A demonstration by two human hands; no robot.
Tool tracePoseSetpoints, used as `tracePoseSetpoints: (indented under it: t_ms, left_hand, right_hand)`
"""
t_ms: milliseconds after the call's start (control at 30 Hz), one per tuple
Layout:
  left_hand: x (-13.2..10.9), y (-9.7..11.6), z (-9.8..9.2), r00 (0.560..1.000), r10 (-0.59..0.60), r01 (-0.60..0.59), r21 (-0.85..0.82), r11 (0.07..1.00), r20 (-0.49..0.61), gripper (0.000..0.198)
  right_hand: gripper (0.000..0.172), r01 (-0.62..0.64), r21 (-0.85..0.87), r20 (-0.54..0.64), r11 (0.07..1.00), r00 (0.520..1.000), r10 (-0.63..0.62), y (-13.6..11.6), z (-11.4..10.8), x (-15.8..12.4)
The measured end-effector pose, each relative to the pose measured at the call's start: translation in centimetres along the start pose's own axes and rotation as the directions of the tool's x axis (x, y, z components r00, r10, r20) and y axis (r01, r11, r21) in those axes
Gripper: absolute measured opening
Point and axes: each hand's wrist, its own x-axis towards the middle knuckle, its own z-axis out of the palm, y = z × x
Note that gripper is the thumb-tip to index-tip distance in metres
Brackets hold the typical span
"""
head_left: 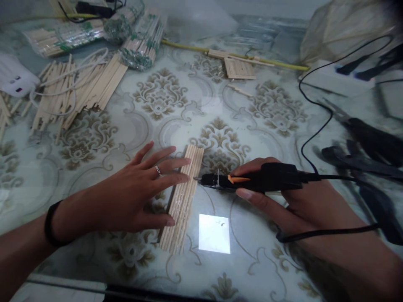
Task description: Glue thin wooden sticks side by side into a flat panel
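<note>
A flat row of thin wooden sticks [180,209], laid side by side, slants across the table in front of me. Glossy streaks show along its surface. My left hand [138,193], wearing a ring and a black wristband, rests with fingers spread; its fingertips and thumb touch the row's left side. In my right hand [261,193] is a black hot glue gun [273,176] with an orange part and a cord at its back. The glue gun's metal tip points left and is at the row's right edge; whether it touches the wood I cannot tell.
Loose wooden sticks [59,90] and plastic-wrapped stick bundles [143,37] lie at the back left, near a white adapter [17,77]. A small wooden panel [239,68] lies near a yellow cable [189,47]. On the right are a power strip [340,77] and pliers [362,130].
</note>
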Motion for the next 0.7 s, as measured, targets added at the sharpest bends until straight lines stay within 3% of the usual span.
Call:
tracePoseSetpoints:
  t_ms: [433,700]
  left_hand:
    - [0.1,0.0,-0.2,0.999,-0.025,0.026,-0.015,1.000,0.038,0.070]
    - [0.1,-0.1,-0.3,0.999,-0.007,0.007,-0.006,1.000,0.041,0.071]
  right_hand:
    - [0.038,-0.025,0.000,0.016,1.000,1.000,0.025,0.0,-0.2,-0.2]
    - [0.031,-0.089,0.013,0.032,0.996,0.996,0.088,-1.3,-0.4,-0.3]
